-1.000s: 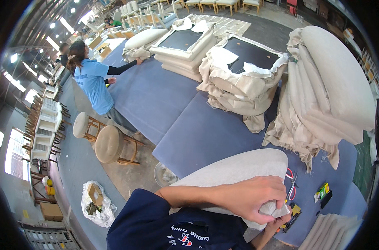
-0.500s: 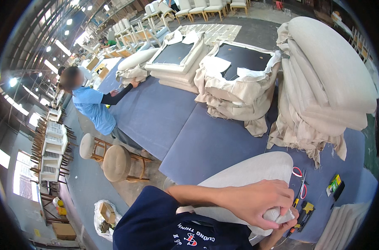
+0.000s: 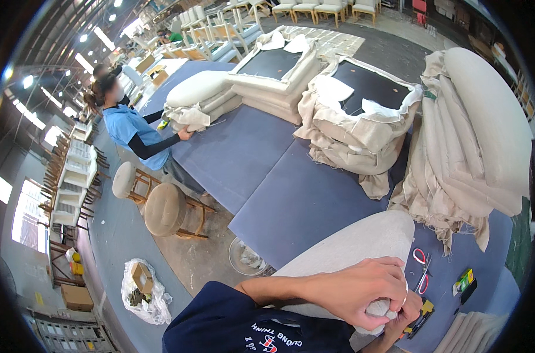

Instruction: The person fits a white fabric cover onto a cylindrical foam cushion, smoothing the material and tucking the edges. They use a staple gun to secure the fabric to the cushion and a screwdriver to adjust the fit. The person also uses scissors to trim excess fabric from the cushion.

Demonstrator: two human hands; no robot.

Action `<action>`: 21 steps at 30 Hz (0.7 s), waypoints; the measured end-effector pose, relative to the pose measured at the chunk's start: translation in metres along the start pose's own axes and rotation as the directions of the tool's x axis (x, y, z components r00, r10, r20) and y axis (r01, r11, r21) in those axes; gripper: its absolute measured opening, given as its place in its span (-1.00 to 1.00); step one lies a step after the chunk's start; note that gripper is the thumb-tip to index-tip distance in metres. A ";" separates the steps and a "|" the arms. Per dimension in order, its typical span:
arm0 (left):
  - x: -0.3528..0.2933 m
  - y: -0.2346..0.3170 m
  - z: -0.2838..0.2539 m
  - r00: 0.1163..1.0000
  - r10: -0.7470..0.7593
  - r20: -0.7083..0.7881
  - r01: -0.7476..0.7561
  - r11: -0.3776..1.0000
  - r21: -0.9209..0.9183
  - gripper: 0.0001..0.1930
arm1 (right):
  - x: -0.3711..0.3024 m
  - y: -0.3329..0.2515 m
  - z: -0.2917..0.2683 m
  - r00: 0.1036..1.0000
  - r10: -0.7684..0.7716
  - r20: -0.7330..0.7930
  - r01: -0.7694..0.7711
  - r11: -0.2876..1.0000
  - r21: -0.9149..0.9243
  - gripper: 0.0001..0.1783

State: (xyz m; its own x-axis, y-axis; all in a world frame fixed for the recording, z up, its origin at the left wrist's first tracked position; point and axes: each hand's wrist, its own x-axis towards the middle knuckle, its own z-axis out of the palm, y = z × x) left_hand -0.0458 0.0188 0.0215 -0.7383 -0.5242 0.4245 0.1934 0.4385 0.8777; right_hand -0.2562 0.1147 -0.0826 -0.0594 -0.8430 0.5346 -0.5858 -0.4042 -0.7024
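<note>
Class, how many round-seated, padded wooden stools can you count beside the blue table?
2: the tan, round-padded wooden stool in front, and the paler, round-padded wooden stool beyond it, to its left in the picture. Others may be hidden.

Desk [image 3: 314, 176], blue-grey top, visible seam across. Along far side, left to right: low pile of pale cushions [image 3: 202, 94], stack of seat pads [image 3: 270, 97] with black underside up, ragged-edged fabric stack [image 3: 361, 126] also black side up, tall beige stack [image 3: 479, 129] with frayed cloth hanging down. Near side: large pale cushion [image 3: 358, 244], probably resting on desk edge, underside hidden. Right of it: red-handled scissors [image 3: 426, 272], yellow-and-black tool [image 3: 421, 322], small yellow-green box [image 3: 464, 281] beside dark flat item [image 3: 469, 292]. Bottom right: pale layered pile [image 3: 476, 335].
</note>
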 end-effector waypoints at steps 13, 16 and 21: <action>-0.049 0.018 -0.019 0.994 0.026 -0.106 -0.023 0.999 0.033 -0.78 | 0.031 -0.044 0.038 0.984 -0.108 0.142 0.070 0.966 0.249 -0.51; -0.050 0.016 -0.020 0.993 0.038 -0.108 -0.032 0.998 0.058 -0.77 | 0.030 -0.045 0.033 0.977 -0.086 0.193 0.046 0.979 0.200 -0.49; -0.041 0.013 -0.011 0.991 0.035 -0.128 -0.031 0.999 0.033 -0.77 | 0.022 -0.040 0.022 0.986 -0.023 0.167 -0.004 0.987 0.162 -0.46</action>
State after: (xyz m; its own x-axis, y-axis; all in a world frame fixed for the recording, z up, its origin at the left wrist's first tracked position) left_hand -0.0063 0.0377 0.0176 -0.6425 -0.5973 0.4800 0.1949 0.4784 0.8562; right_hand -0.2161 0.1047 -0.0536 0.0899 -0.8809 0.4647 -0.4469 -0.4527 -0.7716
